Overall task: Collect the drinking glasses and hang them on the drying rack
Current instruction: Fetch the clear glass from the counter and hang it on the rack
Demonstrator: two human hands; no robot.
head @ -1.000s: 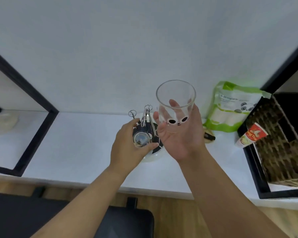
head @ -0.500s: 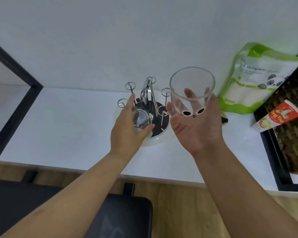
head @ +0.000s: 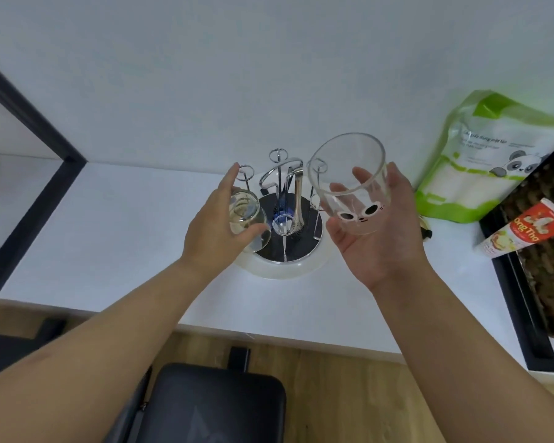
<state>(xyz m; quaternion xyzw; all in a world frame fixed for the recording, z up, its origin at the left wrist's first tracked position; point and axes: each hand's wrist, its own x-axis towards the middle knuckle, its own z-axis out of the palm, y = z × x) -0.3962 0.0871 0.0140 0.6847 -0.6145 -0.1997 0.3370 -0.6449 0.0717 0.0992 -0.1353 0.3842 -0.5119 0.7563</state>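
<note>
Head view, right hand [head: 378, 231] cupping glass [head: 349, 183]

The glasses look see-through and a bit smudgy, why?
Head view: soft, even light passes through the cat-face glass, so the right hand shows behind it; the small glass in the left hand looks slightly blurred; wide-angle lens bends the edges.

Two bare forearms reach forward from the bottom edge. The left hand [head: 216, 230], back facing up, has its fingers curled around a small glass [head: 245, 215]. The right hand [head: 379, 228], palm up and fingers spread, cradles a larger glass [head: 349, 183], tilted.
</note>
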